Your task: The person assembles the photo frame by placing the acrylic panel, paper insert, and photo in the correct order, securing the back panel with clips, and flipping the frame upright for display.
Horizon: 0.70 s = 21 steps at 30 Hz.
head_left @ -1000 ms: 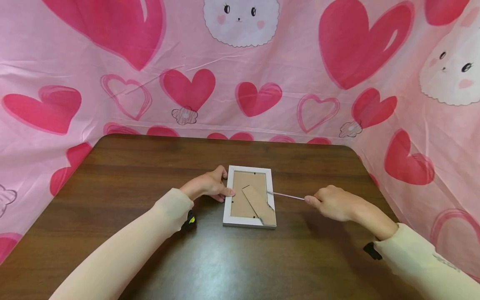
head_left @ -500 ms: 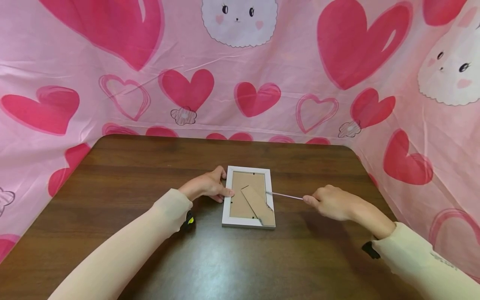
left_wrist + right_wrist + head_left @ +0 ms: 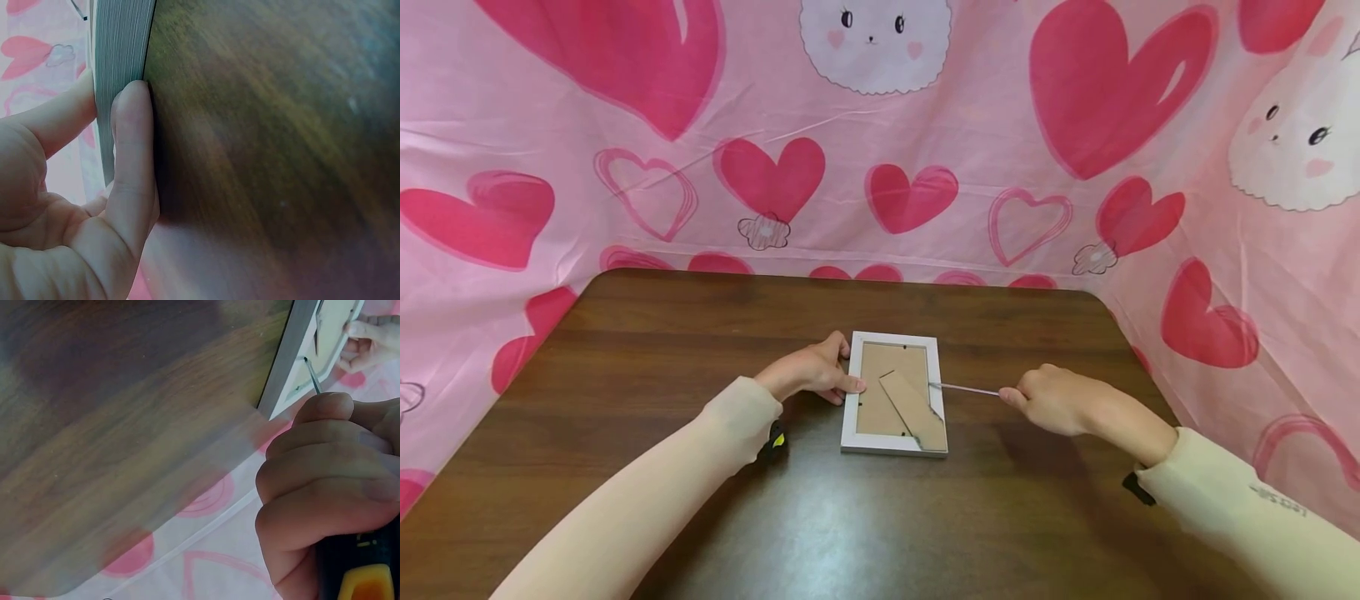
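Note:
A white photo frame (image 3: 849,417) lies face down on the brown table. Its brown backing board (image 3: 876,417) carries a slanting stand (image 3: 913,408). My left hand (image 3: 808,371) grips the frame's left edge, thumb on top; in the left wrist view, the index finger (image 3: 131,144) lies along the frame's side (image 3: 122,56). To the right, my right hand (image 3: 1060,400) is curled round a screwdriver (image 3: 966,388), its thin shaft crossing the right border. In the right wrist view, the tip meets a small dark tab (image 3: 305,359) at the board's edge. A black-and-yellow handle (image 3: 334,559) shows below the fingers.
A pink cloth (image 3: 850,108) with red hearts and white animal faces hangs behind the table and along both sides. Bare wood (image 3: 850,525) lies in front of the frame. Small dark tabs dot the board's edges.
The view has shifted slightly, moving everything a little left in it. My right hand has risen a little and come slightly closer to the frame. My left hand keeps its grip.

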### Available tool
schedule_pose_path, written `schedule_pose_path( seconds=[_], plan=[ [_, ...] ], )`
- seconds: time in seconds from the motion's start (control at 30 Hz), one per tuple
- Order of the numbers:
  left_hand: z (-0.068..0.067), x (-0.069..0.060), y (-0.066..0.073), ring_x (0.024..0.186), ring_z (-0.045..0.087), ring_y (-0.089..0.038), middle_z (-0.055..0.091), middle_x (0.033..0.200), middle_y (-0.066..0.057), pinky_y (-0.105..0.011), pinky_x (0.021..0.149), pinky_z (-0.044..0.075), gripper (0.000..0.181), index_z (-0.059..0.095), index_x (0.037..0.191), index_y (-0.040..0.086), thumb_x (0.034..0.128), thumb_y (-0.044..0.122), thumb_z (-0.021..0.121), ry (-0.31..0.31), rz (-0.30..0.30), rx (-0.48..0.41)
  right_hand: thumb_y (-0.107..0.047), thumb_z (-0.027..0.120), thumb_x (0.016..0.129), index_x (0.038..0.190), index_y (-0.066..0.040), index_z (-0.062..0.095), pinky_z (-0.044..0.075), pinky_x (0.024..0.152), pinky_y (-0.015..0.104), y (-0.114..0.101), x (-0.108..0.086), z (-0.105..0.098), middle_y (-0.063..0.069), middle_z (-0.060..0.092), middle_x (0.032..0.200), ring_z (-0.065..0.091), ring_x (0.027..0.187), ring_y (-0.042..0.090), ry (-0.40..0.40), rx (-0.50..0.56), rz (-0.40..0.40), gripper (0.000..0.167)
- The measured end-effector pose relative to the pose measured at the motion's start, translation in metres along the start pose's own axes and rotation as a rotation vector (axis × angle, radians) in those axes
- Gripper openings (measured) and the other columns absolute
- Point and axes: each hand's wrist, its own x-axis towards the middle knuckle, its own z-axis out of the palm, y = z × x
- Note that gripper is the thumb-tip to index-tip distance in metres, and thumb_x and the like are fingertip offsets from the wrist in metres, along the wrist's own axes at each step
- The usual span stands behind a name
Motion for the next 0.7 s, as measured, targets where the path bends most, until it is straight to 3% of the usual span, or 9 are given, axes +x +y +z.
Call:
schedule_pose_path(
  seconds=[0.3,0.7],
  plan=[
    [0.001,-0.001,0.001,0.072,0.065,-0.019,0.060,0.091,-0.013,-0.032,0.069,0.065,0.060,0.035,0.133,0.002,0.0950,0.011,0.081,0.005,-0.002,0.009,-0.041,0.048,0.113,0.066,-0.019,0.051,0.046,0.069,0.036,-0.005,-0.001,-0.003,-0.006,0.038,0.064,0.047,0.063,0.014,-0.004,-0.037,0.010,0.052],
    [0.000,-0.002,0.002,0.073,0.066,-0.019,0.059,0.092,-0.013,-0.032,0.069,0.065,0.060,0.035,0.132,0.002,0.0944,0.011,0.082,0.008,0.002,0.022,-0.038,0.050,0.112,0.068,-0.018,0.059,0.051,0.072,0.043,-0.013,0.003,-0.008,-0.004,0.046,0.067,0.056,0.071,0.018,-0.004,-0.122,0.024,0.049]
  ],
)
